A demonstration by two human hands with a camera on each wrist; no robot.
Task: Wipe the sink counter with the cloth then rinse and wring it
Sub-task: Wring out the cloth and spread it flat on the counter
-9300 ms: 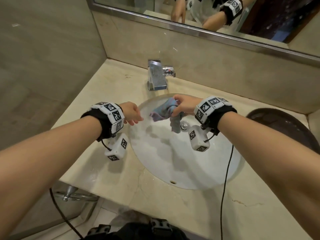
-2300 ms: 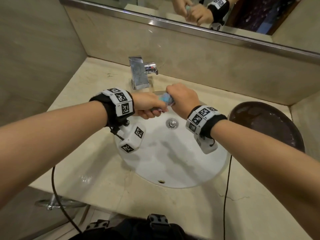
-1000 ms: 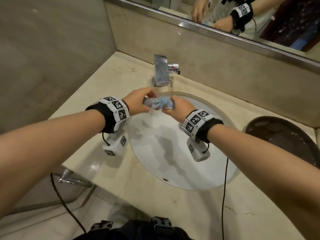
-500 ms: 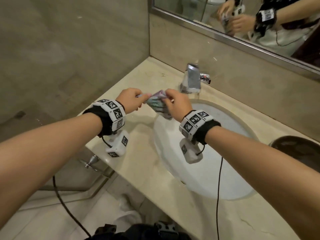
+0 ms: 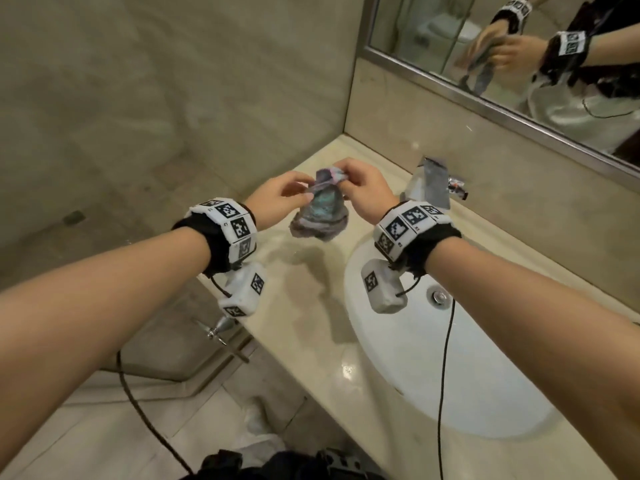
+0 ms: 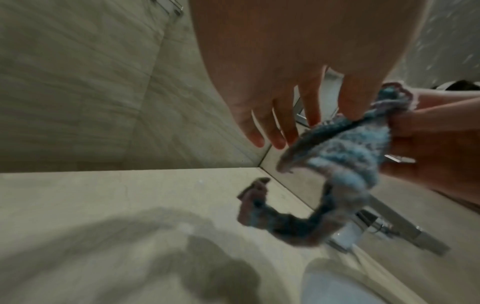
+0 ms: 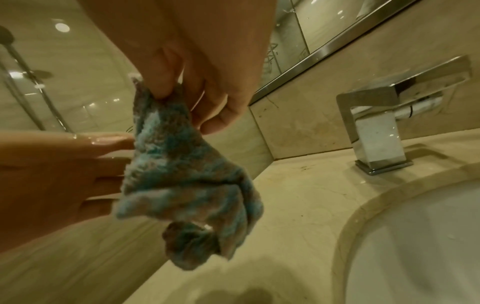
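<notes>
A crumpled blue-grey cloth [image 5: 320,216] hangs in the air above the beige counter [image 5: 294,306], left of the white sink basin [image 5: 450,358]. My right hand [image 5: 341,178] pinches the cloth's top edge between thumb and fingers, plain in the right wrist view [image 7: 182,98]. My left hand [image 5: 298,190] is at the cloth's left side, its straight fingers [image 6: 278,142] touching the fabric [image 6: 345,148]. The cloth [image 7: 182,168] droops in loose folds below both hands. Both hands look wet.
A square chrome faucet [image 5: 431,181] stands behind the basin, right of my hands. A tiled wall closes the counter's left end, and a mirror [image 5: 502,46] runs along the back. The drain plug [image 5: 439,296] sits in the basin. A black cable [image 5: 446,341] hangs from my right wrist.
The cloth was twisted tight between both hands over the basin. It has come left over the counter and now hangs loose. My left hand's grip has eased to straight fingers.
</notes>
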